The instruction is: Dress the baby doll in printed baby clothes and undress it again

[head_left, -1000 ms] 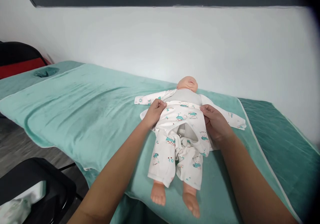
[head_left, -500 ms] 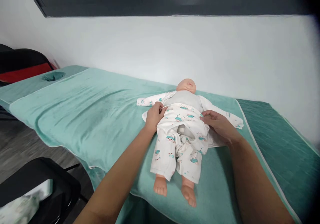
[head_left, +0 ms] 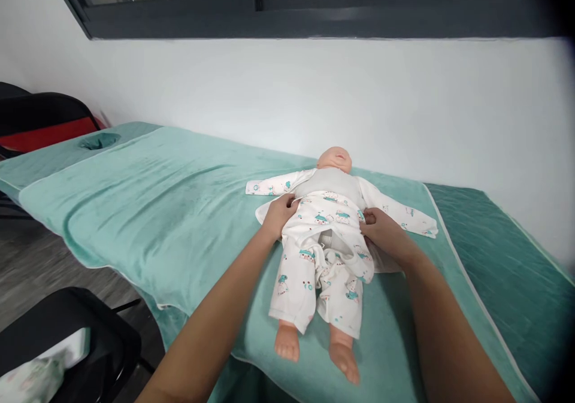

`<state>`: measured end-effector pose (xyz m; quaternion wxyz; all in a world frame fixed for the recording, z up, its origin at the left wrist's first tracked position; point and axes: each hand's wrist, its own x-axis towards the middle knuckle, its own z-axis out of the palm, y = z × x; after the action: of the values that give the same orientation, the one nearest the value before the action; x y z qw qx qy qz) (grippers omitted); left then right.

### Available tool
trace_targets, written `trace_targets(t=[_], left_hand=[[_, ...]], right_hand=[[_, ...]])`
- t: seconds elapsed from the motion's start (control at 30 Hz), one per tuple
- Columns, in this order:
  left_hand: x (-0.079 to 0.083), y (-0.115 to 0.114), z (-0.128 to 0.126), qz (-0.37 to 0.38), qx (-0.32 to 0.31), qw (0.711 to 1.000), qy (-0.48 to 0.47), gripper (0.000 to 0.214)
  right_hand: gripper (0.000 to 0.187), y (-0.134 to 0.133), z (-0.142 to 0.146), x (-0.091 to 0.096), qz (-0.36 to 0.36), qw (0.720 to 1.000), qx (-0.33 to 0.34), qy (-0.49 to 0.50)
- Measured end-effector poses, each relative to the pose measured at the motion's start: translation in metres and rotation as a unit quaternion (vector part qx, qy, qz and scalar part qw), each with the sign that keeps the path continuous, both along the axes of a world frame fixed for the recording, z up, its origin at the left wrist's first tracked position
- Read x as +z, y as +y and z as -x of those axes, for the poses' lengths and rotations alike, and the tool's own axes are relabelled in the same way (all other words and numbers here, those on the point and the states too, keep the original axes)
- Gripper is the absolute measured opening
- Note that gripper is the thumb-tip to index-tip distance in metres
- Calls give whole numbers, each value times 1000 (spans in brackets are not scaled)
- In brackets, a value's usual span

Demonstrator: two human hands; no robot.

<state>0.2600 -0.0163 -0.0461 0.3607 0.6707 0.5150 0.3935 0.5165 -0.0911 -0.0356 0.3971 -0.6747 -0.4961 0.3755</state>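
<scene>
A baby doll (head_left: 335,159) lies on its back, feet toward me. White printed baby trousers (head_left: 294,274) cover its legs and belly, with an open slit at the crotch. A white printed baby jacket (head_left: 395,207) has its sleeves on the arms and lies spread open under the body. At the waist's left side, my left hand (head_left: 281,216) is closed on the trousers' edge. My right hand (head_left: 384,232) grips the same trousers at the waist's right side, its fingertips partly hidden by the cloth.
The doll rests on a bed with a light green cover (head_left: 179,199) against a white wall, below a dark window frame (head_left: 296,20). A black chair (head_left: 96,337) at the lower left bears a white object and patterned cloth (head_left: 36,379). A black and red chair (head_left: 45,121) stands behind.
The view has tipped up slightly, so everything sits a little lower. Both hands stay at the trousers' waist, with the right fingers drawn in closer against the doll's side.
</scene>
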Motion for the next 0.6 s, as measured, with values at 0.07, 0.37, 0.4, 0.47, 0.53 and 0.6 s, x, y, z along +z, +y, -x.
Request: trace_targets(t=[0.07, 0.37, 0.4, 0.47, 0.53, 0.6], left_hand=[[1, -2, 1, 20, -26, 999, -13, 25], [6, -12, 5, 223, -121, 946, -200, 31], [7, -11, 5, 242, -148, 932, -225, 30], [8, -10, 6, 275, -168, 911, -258, 26], [9, -9, 6, 294, -148, 903, -277, 20], [10, -8, 5, 305, -132, 896, -295, 17]], right_hand=[[15, -2, 1, 3, -19, 1000, 19, -9], [17, -6, 3, -3, -64, 992, 56, 94], [19, -6, 4, -4, -73, 988, 63, 117], [24, -6, 5, -6, -85, 982, 79, 151], [26, -7, 6, -6, -90, 977, 94, 170], [29, -6, 6, -7, -96, 973, 98, 186]])
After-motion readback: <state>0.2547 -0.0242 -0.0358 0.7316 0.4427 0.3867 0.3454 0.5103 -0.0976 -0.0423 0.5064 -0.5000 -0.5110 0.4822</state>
